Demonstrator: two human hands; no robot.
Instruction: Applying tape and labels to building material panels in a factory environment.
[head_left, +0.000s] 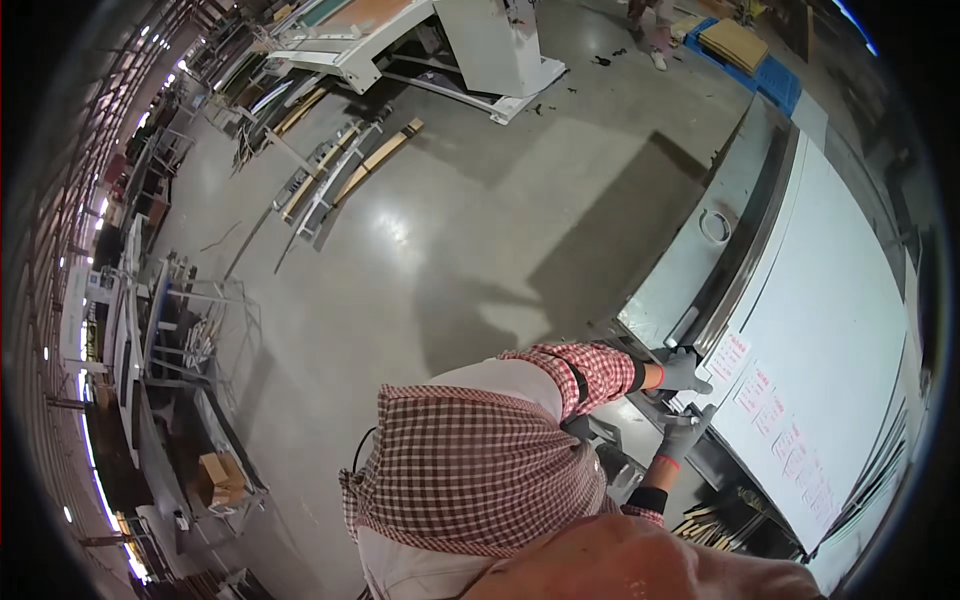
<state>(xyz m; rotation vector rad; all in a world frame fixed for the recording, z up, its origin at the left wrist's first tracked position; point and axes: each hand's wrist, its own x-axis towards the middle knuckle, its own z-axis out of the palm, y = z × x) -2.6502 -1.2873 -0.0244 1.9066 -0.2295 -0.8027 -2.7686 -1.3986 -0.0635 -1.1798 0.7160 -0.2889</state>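
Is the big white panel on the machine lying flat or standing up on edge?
Lying flat: the white panel rests broad-face up on the grey machine, with both gloved hands, left hand and right hand, at its near edge.

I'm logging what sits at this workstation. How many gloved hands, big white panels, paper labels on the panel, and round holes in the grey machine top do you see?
Gloved hands: 2, the left hand and the right hand, both at the panel's near edge
Big white panel: 1
Paper labels on it: about 4, blurred
Round hole in the grey machine top: 1
Total: about 8
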